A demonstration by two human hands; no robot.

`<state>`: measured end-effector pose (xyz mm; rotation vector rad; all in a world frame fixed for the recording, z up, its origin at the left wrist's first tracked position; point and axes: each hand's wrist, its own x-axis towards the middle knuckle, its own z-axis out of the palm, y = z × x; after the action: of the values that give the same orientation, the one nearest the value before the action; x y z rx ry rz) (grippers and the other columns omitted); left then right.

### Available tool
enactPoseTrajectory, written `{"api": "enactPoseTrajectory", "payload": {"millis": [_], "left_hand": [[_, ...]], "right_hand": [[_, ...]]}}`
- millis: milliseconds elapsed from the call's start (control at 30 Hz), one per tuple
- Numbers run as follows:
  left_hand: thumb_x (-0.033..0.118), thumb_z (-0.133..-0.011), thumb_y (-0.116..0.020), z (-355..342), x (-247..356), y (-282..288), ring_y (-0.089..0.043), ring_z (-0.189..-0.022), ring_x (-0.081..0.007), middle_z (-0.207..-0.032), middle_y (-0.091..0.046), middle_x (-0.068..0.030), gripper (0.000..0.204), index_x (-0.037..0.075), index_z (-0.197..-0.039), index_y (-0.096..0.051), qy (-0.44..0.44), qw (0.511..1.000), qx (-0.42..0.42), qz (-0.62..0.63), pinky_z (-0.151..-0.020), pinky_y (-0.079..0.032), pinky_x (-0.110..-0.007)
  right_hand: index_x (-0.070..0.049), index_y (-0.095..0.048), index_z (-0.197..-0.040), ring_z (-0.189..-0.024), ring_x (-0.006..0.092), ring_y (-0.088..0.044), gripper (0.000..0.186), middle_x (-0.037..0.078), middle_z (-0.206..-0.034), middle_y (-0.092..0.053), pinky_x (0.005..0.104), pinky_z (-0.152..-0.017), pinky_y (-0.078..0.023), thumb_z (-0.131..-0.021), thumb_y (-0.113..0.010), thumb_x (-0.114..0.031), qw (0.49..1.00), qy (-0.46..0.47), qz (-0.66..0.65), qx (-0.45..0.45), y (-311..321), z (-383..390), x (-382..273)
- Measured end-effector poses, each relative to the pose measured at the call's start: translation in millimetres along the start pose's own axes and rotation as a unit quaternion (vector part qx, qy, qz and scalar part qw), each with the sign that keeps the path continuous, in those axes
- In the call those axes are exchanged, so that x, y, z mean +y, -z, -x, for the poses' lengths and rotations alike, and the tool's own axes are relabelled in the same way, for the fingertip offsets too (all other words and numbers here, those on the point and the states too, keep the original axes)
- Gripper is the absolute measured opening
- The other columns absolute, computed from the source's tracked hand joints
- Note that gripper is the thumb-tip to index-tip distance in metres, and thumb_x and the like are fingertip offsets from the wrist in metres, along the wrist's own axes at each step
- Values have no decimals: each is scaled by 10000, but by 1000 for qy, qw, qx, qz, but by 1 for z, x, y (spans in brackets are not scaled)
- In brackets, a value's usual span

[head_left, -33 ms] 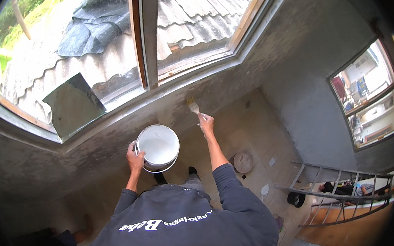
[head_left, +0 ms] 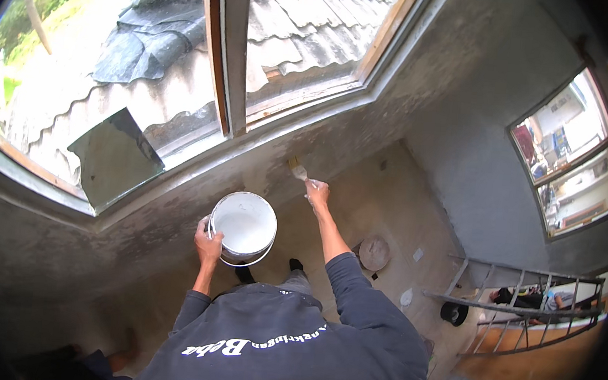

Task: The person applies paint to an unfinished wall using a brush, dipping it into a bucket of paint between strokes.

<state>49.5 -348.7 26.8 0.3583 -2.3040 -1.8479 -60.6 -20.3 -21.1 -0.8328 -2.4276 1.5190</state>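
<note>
My left hand (head_left: 208,242) grips the rim of a white bucket (head_left: 264,212), its thumb over the edge and the wire handle hanging at the near side. White liquid, seemingly paint, lies in the bucket. Out to the right, my right hand (head_left: 316,193) is closed round the handle of a paintbrush (head_left: 300,171) with pale yellowish bristles. The bristle tips are at the patchy grey wall (head_left: 351,133) under the window; whether they touch it I cannot tell.
A window frame (head_left: 234,102) runs above the wall, with a dark pane-like sheet (head_left: 119,161) leaning at its left. On the floor stand a round lidded container (head_left: 374,253) and a black bucket (head_left: 454,313). A metal ladder (head_left: 509,306) is at right; a person's limb shows lower left.
The brush and its bristles sit slightly lower along the wall. The view has shifted a little; the bucket stays in my left hand in the same place.
</note>
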Motion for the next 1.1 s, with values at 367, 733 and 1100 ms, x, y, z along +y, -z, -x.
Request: {"api": "enactPoseTrajectory", "payload": {"millis": [367, 733, 1100], "left_hand": [[16, -645, -604, 34, 17, -39, -643, -927, -259, -991, -661, -159, 475, -6, -1118, -575, 34, 995, 91, -36, -837, -486, -350], [8, -634, -601, 68, 37, -105, -641, -937, -282, -996, -657, -166, 462, 0, -1095, -584, 31, 986, 157, -47, -857, -481, -360], [-21, -639, -582, 111, 22, -118, -656, -868, -227, -953, -665, -139, 473, -6, -1112, -577, 30, 969, 224, -100, -791, -505, -332]], "right_hand": [[46, -666, -1039, -567, 51, -447, 315, -20, -698, -567, 248, -532, -459, -872, -612, -216, 941, 135, -308, -38, 44, 15, -83], [16, -692, -988, -523, 114, -564, 313, 28, -645, -623, 278, -493, -443, -839, -640, -254, 987, -34, -130, -83, 5, -19, 15], [13, -678, -997, -574, 119, -561, 344, 54, -644, -604, 292, -537, -443, -871, -594, -296, 962, 140, -215, -94, 12, 10, -29]]}}
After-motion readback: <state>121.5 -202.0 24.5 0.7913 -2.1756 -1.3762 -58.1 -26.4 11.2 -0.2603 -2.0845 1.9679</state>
